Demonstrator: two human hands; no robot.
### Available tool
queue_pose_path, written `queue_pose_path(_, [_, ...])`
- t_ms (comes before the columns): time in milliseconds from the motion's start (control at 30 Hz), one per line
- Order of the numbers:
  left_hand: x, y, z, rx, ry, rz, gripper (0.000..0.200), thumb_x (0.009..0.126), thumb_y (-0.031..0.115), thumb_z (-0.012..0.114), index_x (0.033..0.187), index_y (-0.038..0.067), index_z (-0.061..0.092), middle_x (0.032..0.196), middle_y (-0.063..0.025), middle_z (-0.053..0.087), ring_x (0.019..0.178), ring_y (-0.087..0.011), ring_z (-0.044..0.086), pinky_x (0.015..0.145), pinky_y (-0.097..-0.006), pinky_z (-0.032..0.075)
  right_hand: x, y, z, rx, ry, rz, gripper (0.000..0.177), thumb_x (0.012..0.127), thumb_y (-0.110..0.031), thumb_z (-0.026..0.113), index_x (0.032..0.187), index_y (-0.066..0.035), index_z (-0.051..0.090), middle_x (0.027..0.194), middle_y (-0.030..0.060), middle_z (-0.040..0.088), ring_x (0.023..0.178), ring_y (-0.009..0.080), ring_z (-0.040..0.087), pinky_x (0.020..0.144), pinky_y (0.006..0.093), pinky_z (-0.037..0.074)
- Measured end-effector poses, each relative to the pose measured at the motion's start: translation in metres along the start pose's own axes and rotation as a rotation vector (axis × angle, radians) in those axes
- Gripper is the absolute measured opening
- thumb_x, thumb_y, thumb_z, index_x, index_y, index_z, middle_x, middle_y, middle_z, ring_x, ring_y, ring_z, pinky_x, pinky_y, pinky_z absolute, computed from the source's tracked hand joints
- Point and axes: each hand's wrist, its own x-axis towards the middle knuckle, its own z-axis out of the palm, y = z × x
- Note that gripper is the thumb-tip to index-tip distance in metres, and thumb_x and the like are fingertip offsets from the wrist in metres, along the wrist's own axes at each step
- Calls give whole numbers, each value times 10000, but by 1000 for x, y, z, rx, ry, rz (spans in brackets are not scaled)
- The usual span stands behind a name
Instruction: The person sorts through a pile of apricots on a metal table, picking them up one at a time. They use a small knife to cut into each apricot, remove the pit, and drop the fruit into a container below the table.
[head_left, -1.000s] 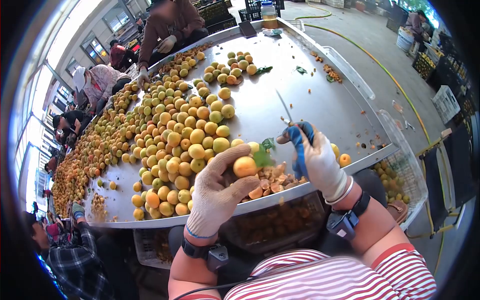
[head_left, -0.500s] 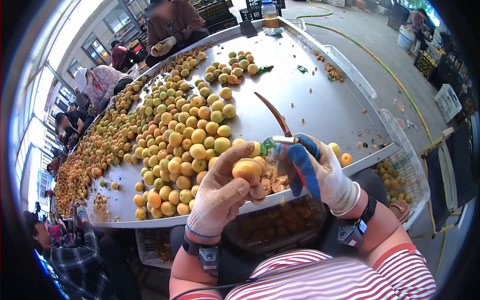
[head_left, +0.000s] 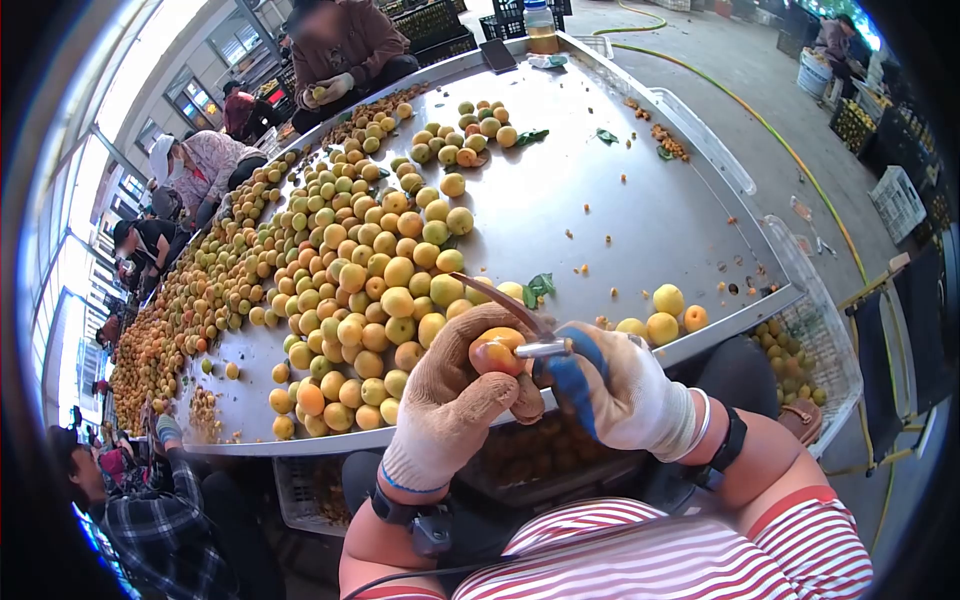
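Note:
In a stained glove, my left hand (head_left: 460, 400) is closed around a yellow-red fruit (head_left: 497, 352) above the table's near edge. My right hand (head_left: 615, 385), in a white and blue glove, grips a curved knife (head_left: 505, 305). Its metal collar touches or nearly touches the fruit's right side, and the blade extends up and to the left over the left fingers. The glove hides the knife's handle. A large pile of yellow-orange fruits (head_left: 398, 271) lies left of and beyond my hands. A few more fruits (head_left: 662, 328) sit right of my right hand.
The metal table (head_left: 560, 190) holds green leaves (head_left: 538, 289), scraps (head_left: 668, 142), a phone (head_left: 497, 56) and a jar (head_left: 540, 28). Crates of fruit (head_left: 790, 370) stand below the right edge. Several people sit around, one in a brown jacket (head_left: 350, 40) across the table.
My right hand has moved down and left, bringing the knife's metal collar to the fruit and swinging the blade left. My left hand has shifted slightly down and right with the fruit.

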Motion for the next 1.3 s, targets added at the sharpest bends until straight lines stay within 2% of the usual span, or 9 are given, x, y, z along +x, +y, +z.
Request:
queue_pose_path(133, [-1,-7,0,80,17,80,530,941,109,656,1385,-51,413,1010,-106,605,771,-159,624,719,-305,537,-3,14,13,-187,146,-115,203,990,-116,521,1139,-2,597,791,196,650,719,405,653,620,415,524])
queue_pose_path(467, [1,-30,-7,758,67,485,445,988,198,619,1345,-25,474,1090,-72,629,798,-107,636,658,-248,563,-7,3,27,-270,183,-119,204,1016,-169,490,1118,-18,581,751,194,641,649,406,644,565,430,519])
queue_pose_path(600, [4,-21,-6,750,101,338,448,982,233,640,1330,-14,502,1102,-60,629,831,-91,615,703,-232,551,-2,14,29,-224,277,-148,223,1050,-233,463,1056,-41,576,672,135,617,504,323,610,456,391,484])
queue_pose_path(667, [7,-20,-15,408,72,118,508,960,276,680,1334,-19,504,1100,-51,630,871,-92,600,760,-227,526,5,-8,8,711,-102,627,353,1071,-392,434,965,-79,558,597,36,535,394,191,519,356,326,420])
queue_pose_path(700, [9,-15,-12,284,97,55,560,941,295,706,1352,-29,507,1099,-43,627,879,-92,594,788,-222,501,5,-3,5,898,-183,644,468,1046,-536,413,913,-105,536,580,-25,450,369,95,428,305,263,360])
queue_pose_path(800, [11,-15,-21,105,31,93,589,928,288,720,1371,-38,510,1100,-45,626,874,-99,592,793,-229,492,4,0,-7,1123,-311,384,494,1044,-552,398,927,-97,553,587,-10,446,382,115,439,306,261,349])
queue_pose_path(1000, [7,1,-25,119,57,207,653,853,131,788,1404,-50,487,1244,-113,634,1110,-173,635,1001,-297,495,0,-5,2,219,0,70,147,1031,-163,525,1048,-28,579,751,66,646,677,155,643,625,258,502])
queue_pose_path(1167, [1,8,-23,272,46,262,643,881,155,771,1411,-58,476,1290,-134,619,1144,-181,624,995,-301,497,0,10,9,-197,-19,-179,193,949,-100,589,1126,-23,596,778,146,659,670,334,666,599,353,531])
queue_pose_path(1300, [2,3,-23,298,38,351,626,893,156,760,1406,-65,477,1285,-135,622,1152,-183,622,995,-302,498,0,17,18,-216,45,-321,136,964,-101,524,1049,1,550,675,128,570,576,359,581,545,358,470])
